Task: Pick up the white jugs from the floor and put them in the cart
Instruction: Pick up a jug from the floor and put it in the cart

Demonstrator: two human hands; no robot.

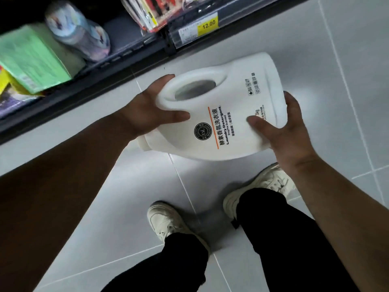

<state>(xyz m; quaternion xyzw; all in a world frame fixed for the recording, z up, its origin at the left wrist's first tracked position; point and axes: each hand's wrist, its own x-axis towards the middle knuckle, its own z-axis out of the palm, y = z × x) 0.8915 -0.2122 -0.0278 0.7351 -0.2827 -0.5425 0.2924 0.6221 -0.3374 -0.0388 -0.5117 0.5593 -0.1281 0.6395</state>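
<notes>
A white laundry detergent jug [231,98] with an orange stripe and black print lies on its side in the air above the tiled floor, held between both hands. My left hand [151,108] grips the handle end near the neck, thumb on the label face. My right hand [286,127] clasps the bottom end, thumb on the label. The cap end points toward me at lower left. No cart is in view.
A dark store shelf [130,53] runs along the top left, holding a green box [35,57], a patterned bottle [77,30] and hanging packets, with a yellow 12.00 price tag [208,24]. Pale floor tiles [336,60] spread right. My white shoes [168,222] stand below.
</notes>
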